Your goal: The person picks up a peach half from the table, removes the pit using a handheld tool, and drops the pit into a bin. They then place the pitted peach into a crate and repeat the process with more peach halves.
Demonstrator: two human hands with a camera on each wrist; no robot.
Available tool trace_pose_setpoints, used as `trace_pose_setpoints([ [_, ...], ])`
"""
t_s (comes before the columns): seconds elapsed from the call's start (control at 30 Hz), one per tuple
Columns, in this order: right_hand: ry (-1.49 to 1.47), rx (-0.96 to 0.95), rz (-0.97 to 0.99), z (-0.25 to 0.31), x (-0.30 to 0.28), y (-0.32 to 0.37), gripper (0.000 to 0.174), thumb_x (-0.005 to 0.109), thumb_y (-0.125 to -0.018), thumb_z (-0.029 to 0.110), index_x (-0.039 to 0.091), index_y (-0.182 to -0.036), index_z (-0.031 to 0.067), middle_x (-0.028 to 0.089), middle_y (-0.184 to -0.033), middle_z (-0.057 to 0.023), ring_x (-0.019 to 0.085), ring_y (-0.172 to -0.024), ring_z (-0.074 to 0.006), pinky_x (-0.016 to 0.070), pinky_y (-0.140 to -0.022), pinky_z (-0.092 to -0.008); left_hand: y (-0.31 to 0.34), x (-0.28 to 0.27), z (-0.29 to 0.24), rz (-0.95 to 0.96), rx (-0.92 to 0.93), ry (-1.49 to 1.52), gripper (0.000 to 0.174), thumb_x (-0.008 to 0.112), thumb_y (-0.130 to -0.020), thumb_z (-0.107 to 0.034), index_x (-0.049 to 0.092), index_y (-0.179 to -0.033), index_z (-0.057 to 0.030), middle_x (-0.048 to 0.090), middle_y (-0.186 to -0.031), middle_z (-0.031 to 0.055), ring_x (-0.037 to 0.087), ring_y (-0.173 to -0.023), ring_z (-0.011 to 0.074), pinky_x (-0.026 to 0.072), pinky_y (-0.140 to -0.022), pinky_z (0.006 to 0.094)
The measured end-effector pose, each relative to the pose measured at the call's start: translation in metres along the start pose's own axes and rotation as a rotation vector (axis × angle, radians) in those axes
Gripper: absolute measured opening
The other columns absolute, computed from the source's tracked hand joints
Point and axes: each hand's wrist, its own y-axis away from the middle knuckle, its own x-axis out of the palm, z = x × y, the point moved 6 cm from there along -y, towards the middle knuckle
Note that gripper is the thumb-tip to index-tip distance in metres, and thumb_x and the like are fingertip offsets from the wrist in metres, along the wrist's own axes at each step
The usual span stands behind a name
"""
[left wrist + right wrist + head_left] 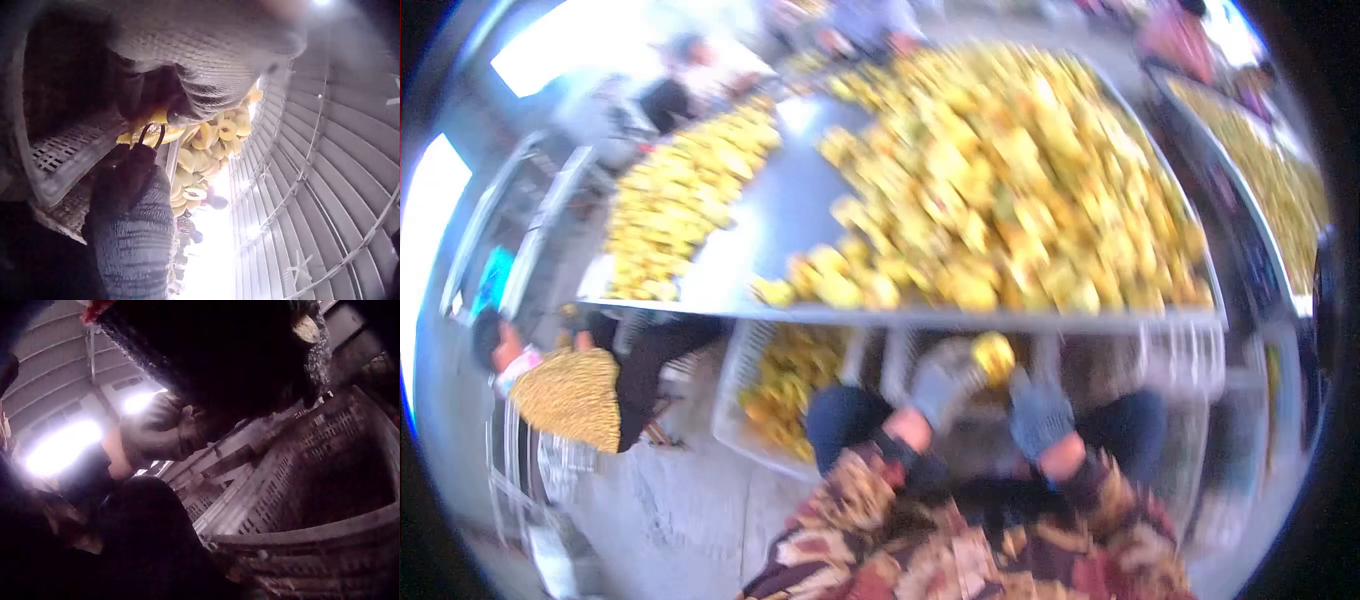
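Yellow peaches (pixel 990 150), some of them cut halves, are heaped on a metal table (pixel 785 215). My gloved left hand (pixel 940 388) holds a yellow peach (pixel 993 358) just below the table's near edge; in the left wrist view its curled fingers (pixel 206 94) cover part of the fruit. Facing it is my gloved right hand (pixel 1041 415), gripping a looped coring tool (pixel 152 134) whose dark wire loop meets the peach. A pale handle end (pixel 306 329) shows at that glove in the right wrist view; the rest of the handle is hidden.
A white crate (pixel 730 400) of yellow pieces stands left of my knees. Another slotted crate (pixel 300 537) is beneath my hands. A person in a yellow top (pixel 570 395) is at the left, others across the table. A second loaded table (pixel 1250 160) stands at right.
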Motion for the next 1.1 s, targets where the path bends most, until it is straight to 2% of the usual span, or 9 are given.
trace_pose_setpoints([
  [0.1,0.025,0.015,0.105,0.0,0.003,0.006,0.039,0.057,-0.074,0.01,0.053,-0.112,0.0037,0.064,-0.088,-0.0198,0.063,-0.077,-0.0402,0.0494,-0.068,-0.0497,-0.005,0.003,0.028,-0.039,-0.026,0.032,0.042,0.071,-0.081,-0.017,0.058,-0.117,-0.0005,0.061,-0.113,0.0065,0.055,-0.103,0.0152,0.0431,-0.094,0.0293],
  [0.13,0.198,-0.067,-0.006,-0.004,0.009,0.009,0.036,0.056,-0.075,0.012,0.055,-0.11,0.003,0.065,-0.081,-0.017,0.064,-0.073,-0.0358,0.0495,-0.064,-0.047,-0.006,0.006,0.032,-0.069,-0.024,0.094,0.041,0.07,-0.081,-0.015,0.058,-0.117,-0.0005,0.061,-0.112,0.0063,0.055,-0.102,0.014,0.0438,-0.092,0.0281],
  [0.33,0.382,-0.072,0.064,-0.012,0.014,0.008,0.033,0.053,-0.081,0.019,0.056,-0.111,0.0042,0.064,-0.08,-0.0154,0.065,-0.072,-0.0264,0.0511,-0.058,-0.0409,-0.004,-0.004,0.015,-0.184,0.0,0.037,0.04,0.069,-0.081,-0.012,0.056,-0.116,0.0002,0.061,-0.109,0.0054,0.055,-0.098,0.0113,0.0446,-0.089,0.0257],
  [0.43,0.308,0.007,0.196,-0.02,0.024,0.004,0.038,0.056,-0.079,0.019,0.054,-0.114,0.0035,0.066,-0.085,-0.0167,0.066,-0.075,-0.0293,0.0518,-0.062,-0.0416,0.001,-0.01,0.011,-0.222,0.001,0.109,0.04,0.068,-0.081,-0.012,0.055,-0.116,0.0005,0.061,-0.109,0.0059,0.055,-0.097,0.0116,0.0444,-0.088,0.0257],
  [0.53,0.236,0.037,0.184,-0.004,-0.002,0.006,0.043,0.059,-0.077,0.018,0.054,-0.116,0.0026,0.066,-0.091,-0.0186,0.066,-0.08,-0.0324,0.0522,-0.067,-0.0419,-0.002,-0.015,0.016,-0.244,0.025,0.123,0.038,0.068,-0.079,-0.013,0.058,-0.113,-0.0011,0.062,-0.105,0.0057,0.056,-0.095,0.0116,0.0451,-0.086,0.0259],
  [0.63,0.197,-0.109,0.031,0.0,0.009,0.006,0.047,0.06,-0.075,0.016,0.053,-0.119,0.0022,0.065,-0.096,-0.0187,0.065,-0.086,-0.0354,0.0517,-0.072,-0.0427,0.0,-0.007,0.019,-0.226,0.012,0.097,0.036,0.069,-0.078,-0.013,0.059,-0.112,-0.0022,0.062,-0.104,0.0053,0.056,-0.094,0.0116,0.0455,-0.085,0.0259],
  [0.73,0.203,-0.054,0.123,-0.001,0.014,0.003,0.048,0.059,-0.075,0.015,0.052,-0.12,0.0017,0.064,-0.099,-0.0187,0.064,-0.088,-0.0348,0.0513,-0.073,-0.0431,0.0,-0.004,0.025,-0.228,-0.04,0.146,0.037,0.069,-0.078,-0.014,0.059,-0.112,-0.0027,0.062,-0.104,0.0051,0.056,-0.094,0.0115,0.0453,-0.085,0.0259],
  [0.83,0.183,-0.098,0.023,-0.004,0.014,0.0,0.049,0.062,-0.071,0.014,0.056,-0.119,0.0037,0.065,-0.089,-0.0169,0.065,-0.081,-0.0326,0.0515,-0.071,-0.0421,0.002,-0.006,0.027,-0.232,-0.029,0.084,0.037,0.069,-0.079,-0.015,0.059,-0.112,-0.003,0.063,-0.104,0.0053,0.057,-0.093,0.0115,0.0453,-0.085,0.0259],
  [1.1,0.189,-0.048,0.094,-0.025,0.02,0.007,0.042,0.059,-0.074,0.015,0.055,-0.115,0.0028,0.065,-0.091,-0.0181,0.065,-0.084,-0.0341,0.0512,-0.072,-0.0436,0.004,-0.01,0.042,-0.246,-0.066,0.109,0.038,0.069,-0.079,-0.016,0.058,-0.113,-0.003,0.062,-0.104,0.0049,0.057,-0.093,0.0115,0.046,-0.083,0.0253],
])
